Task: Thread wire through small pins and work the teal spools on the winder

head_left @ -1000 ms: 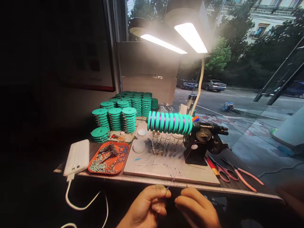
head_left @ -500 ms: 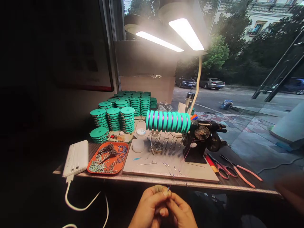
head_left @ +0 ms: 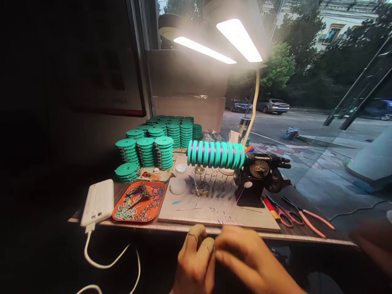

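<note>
Left hand [head_left: 196, 261] and right hand [head_left: 249, 257]: fingers curled, tips close together, bottom centre of frame; cannot tell what, if anything, is pinched. Nearest small pieces [head_left: 225, 214] on board [head_left: 180, 215], lower centre: probably light, thin, easily bent; best pinched mid-length with fingertips

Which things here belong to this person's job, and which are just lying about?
Probably in the job:
anything the left hand and right hand hold (hidden)
orange tray of small parts
pale board

Apparently just lying about:
white device
scissors
pliers
</note>
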Demonstrator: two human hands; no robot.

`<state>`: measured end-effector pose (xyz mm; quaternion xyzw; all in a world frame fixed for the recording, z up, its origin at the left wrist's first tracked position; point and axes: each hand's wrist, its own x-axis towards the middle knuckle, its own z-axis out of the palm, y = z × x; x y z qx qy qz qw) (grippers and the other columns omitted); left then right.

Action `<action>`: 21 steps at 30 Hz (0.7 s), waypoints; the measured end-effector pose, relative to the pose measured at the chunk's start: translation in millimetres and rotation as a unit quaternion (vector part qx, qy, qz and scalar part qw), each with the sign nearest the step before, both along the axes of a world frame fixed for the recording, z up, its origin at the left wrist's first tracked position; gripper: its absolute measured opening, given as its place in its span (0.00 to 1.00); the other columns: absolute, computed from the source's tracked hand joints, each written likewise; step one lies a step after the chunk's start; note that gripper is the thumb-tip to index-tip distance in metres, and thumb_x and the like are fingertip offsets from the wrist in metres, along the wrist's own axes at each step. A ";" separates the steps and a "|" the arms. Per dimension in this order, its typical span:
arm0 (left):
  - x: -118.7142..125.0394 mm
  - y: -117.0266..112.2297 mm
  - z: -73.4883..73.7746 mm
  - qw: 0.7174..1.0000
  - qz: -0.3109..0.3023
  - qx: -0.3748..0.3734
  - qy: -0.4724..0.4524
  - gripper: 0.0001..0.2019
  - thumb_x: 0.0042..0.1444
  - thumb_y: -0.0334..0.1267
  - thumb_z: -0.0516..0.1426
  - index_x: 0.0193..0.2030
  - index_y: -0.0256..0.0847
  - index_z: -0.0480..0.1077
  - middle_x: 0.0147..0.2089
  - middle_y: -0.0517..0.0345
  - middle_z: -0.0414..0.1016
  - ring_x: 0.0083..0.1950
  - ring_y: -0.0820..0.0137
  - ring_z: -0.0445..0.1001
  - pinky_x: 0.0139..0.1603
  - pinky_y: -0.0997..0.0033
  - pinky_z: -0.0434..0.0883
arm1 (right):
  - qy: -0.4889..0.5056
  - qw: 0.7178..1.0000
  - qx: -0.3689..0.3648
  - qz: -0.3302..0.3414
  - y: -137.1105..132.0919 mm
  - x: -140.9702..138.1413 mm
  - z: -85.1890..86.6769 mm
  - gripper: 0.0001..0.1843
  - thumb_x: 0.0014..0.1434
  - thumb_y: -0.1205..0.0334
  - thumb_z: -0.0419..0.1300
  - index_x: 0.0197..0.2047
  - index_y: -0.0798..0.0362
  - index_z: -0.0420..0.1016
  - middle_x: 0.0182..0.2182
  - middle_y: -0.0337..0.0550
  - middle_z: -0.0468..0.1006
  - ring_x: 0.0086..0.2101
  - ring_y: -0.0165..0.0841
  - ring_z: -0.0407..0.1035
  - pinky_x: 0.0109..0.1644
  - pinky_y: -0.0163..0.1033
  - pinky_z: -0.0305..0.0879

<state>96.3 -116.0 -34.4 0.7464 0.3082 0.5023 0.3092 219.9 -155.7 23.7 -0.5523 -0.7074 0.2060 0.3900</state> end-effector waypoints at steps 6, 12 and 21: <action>-3.3 3.5 -11.6 0.998 0.027 -0.004 -0.056 0.13 0.48 0.28 0.52 0.36 0.43 0.75 0.38 0.43 0.72 0.42 0.58 0.66 0.44 0.61 0.61 | -0.032 0.964 -0.263 0.032 71.7 -13.8 44.4 0.07 0.44 0.71 0.57 0.17 0.57 0.65 0.14 0.32 0.60 0.19 0.24 0.56 0.21 0.29 0.48; -8.5 15.7 23.0 0.939 -0.109 -0.321 -0.058 0.04 0.42 0.29 0.57 0.23 0.38 0.72 0.26 0.54 0.69 0.29 0.69 0.65 0.30 0.73 0.62 | -0.168 0.985 0.016 -0.016 50.5 -2.5 19.0 0.05 0.51 0.68 0.53 0.26 0.56 0.69 0.21 0.39 0.68 0.24 0.27 0.60 0.27 0.32 0.53; -1.0 17.5 23.1 0.589 -0.223 -0.734 -0.255 0.05 0.36 0.25 0.61 0.18 0.29 0.67 0.21 0.61 0.62 0.19 0.86 0.56 0.17 0.89 0.52 | -0.287 0.873 0.390 0.052 -0.3 12.1 -47.3 0.08 0.54 0.70 0.51 0.30 0.60 0.71 0.16 0.40 0.66 0.19 0.28 0.55 0.21 0.35 0.47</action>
